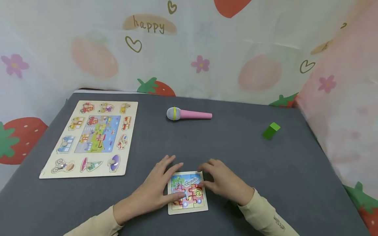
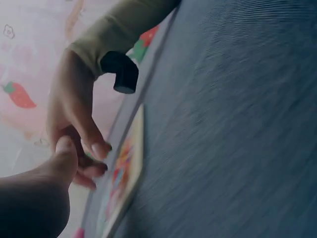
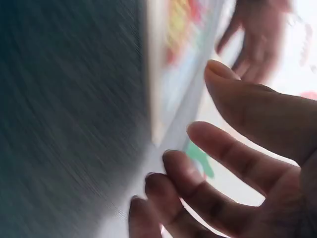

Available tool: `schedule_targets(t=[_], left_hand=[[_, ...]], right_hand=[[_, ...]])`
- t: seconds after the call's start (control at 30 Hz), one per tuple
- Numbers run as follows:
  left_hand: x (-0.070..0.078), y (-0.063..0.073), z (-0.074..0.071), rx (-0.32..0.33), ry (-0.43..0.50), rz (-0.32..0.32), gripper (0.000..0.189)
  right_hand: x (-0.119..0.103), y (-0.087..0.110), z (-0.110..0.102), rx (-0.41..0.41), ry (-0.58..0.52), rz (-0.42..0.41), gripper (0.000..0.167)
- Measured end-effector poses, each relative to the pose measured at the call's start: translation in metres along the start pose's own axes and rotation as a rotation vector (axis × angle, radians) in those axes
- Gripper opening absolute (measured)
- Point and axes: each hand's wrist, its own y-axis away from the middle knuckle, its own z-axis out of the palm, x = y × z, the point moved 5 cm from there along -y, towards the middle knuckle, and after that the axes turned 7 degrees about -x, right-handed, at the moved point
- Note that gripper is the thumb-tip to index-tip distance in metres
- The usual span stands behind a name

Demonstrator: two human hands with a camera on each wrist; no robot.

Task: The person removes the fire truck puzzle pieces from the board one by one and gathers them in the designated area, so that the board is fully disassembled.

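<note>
A small square jigsaw puzzle (image 1: 193, 192) in a pale wooden frame lies flat at the front of the table, its pieces forming a colourful picture. My left hand (image 1: 155, 188) lies along its left side, fingers extended past the upper left corner and thumb over the lower pieces. At the right edge hovers my right hand (image 1: 225, 181), thumb and fingers bent and apart. In the right wrist view nothing lies between the thumb and fingers of this hand (image 3: 237, 158), and the blurred puzzle board (image 3: 156, 99) is beside them. The left wrist view shows my left thumb (image 2: 62, 161).
A larger wooden peg puzzle board (image 1: 131, 137) with vehicle pieces lies at the left. Toward the back is a toy microphone (image 1: 195, 114) with a pink handle. A green block (image 1: 271, 131) stands at the right. Printed cloth (image 1: 224, 78) hangs behind the grey tabletop (image 1: 230, 137).
</note>
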Motion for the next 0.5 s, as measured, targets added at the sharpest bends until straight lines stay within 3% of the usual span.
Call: schedule_targets(t=[0.17, 0.37, 0.5], left_hand=[[0.008, 0.003, 0.020, -0.027, -0.045, 0.087, 0.083], [0.011, 0.010, 0.037, -0.046, -0.242, 0.182, 0.074], [0.011, 0.016, 0.041, -0.044, -0.297, 0.185, 0.061]], right_hand=[[-0.003, 0.002, 0.007, 0.003, 0.046, -0.024, 0.037], [-0.004, 0.004, 0.010, 0.014, 0.057, 0.021, 0.036], [-0.004, 0.003, 0.014, 0.024, 0.004, 0.032, 0.033]])
